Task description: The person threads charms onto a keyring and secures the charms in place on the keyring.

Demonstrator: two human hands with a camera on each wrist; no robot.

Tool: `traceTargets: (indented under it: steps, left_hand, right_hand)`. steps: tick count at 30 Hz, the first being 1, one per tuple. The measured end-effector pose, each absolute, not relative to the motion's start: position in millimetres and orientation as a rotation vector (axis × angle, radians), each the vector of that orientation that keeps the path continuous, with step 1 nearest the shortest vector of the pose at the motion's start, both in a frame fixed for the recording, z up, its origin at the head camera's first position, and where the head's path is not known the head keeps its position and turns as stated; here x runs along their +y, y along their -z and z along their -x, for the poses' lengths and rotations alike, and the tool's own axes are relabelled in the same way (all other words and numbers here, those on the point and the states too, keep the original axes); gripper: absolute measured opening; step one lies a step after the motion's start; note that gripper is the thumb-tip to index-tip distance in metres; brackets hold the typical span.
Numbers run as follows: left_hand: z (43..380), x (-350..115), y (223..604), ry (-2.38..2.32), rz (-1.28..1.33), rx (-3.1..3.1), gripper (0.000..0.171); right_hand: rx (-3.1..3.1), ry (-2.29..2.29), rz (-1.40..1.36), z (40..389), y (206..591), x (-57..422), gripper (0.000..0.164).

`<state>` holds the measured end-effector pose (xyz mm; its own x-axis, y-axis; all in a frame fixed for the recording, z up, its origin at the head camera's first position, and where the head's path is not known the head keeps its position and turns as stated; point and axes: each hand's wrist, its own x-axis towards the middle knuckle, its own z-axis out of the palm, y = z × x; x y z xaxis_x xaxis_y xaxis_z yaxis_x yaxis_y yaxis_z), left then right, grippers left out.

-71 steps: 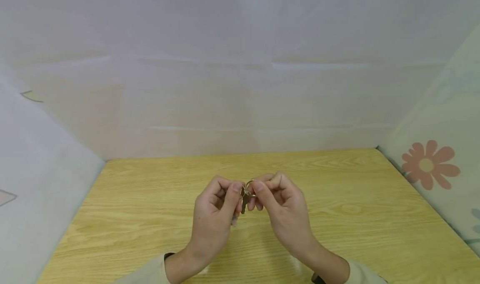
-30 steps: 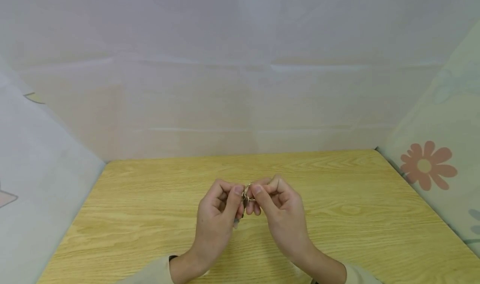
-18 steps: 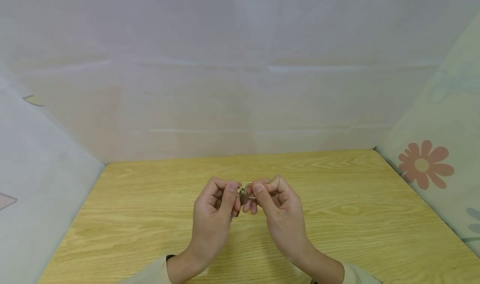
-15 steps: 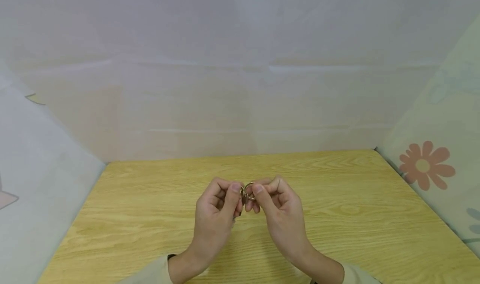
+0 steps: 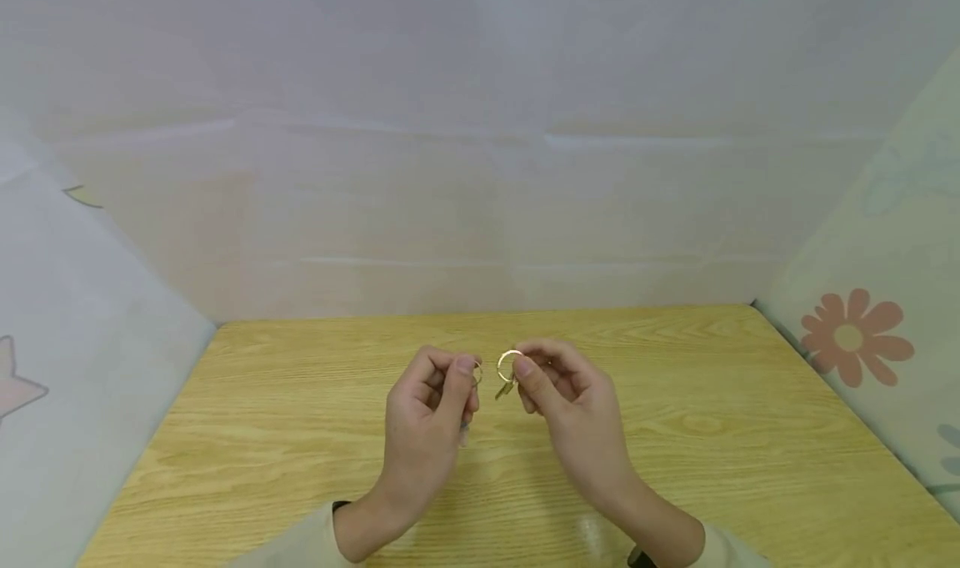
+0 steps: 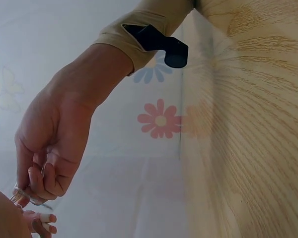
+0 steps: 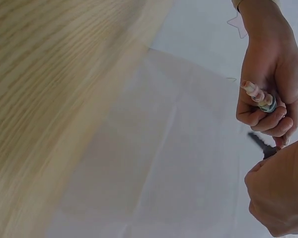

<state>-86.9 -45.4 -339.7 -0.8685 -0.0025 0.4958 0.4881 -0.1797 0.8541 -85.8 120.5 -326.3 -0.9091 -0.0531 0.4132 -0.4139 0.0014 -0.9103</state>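
In the head view my left hand (image 5: pixel 423 418) pinches a small thin ring (image 5: pixel 480 374) between thumb and index finger. A small multicoloured figure charm (image 7: pixel 260 96) sticks out below its curled fingers in the right wrist view. My right hand (image 5: pixel 585 426) pinches a larger gold key ring (image 5: pixel 498 366) by its right side. A key (image 5: pixel 505 390) hangs at the lower part of that ring, slanting down to the left; in the right wrist view the key (image 7: pixel 260 144) looks dark. A narrow gap parts the two hands, held above the table. Whether the key is threaded fully onto the ring cannot be made out.
A wood-grain table (image 5: pixel 315 434) lies under both hands. Pale sheeting (image 5: pixel 480 218) stands behind it and along both sides, with a red flower print (image 5: pixel 855 337) at the right. Dark bands show at both sleeve cuffs.
The hands have drawn apart, opening a gap between the two rings that were close together. The key, earlier between both hands, now hangs from the right hand's key ring.
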Motion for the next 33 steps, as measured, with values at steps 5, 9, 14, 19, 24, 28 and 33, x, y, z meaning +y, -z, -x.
traceTargets:
  steps: [5, 9, 14, 19, 24, 28, 33]
  left_hand:
    - [88.3, -46.0, 340.6, 2.125, 0.569, -1.778, 0.015]
    - [87.9, -46.4, 339.9, 2.097, 0.585, -1.788, 0.015]
    - [86.7, -46.0, 338.2, 2.058, 0.590, -1.794, 0.013]
    - [85.8, -45.3, 337.4, 2.033, 0.604, -1.796, 0.011]
    - [85.2, -44.8, 337.4, 2.018, 0.617, -1.803, 0.010]
    - [85.2, -44.9, 338.2, 2.011, 0.630, -1.817, 0.010]
    - [84.0, -45.3, 338.7, 2.016, 0.619, -1.849, 0.010]
  right_hand:
    - [-2.074, -2.085, -0.475, 88.5, 324.2, 123.9, 0.019]
    - [-1.993, -2.325, -0.463, 90.2, 324.8, 124.8, 0.022]
    - [-1.913, -2.455, -0.476, 89.8, 325.3, 125.0, 0.022]
    - [-1.967, -2.374, -0.507, 88.5, 325.1, 123.9, 0.022]
    - [-2.025, -2.289, -0.511, 86.2, 324.1, 123.1, 0.023]
    - [-2.043, -2.269, -0.514, 85.3, 323.8, 122.9, 0.024]
    - [-2.046, -2.261, -0.551, 85.7, 324.8, 123.0, 0.022]
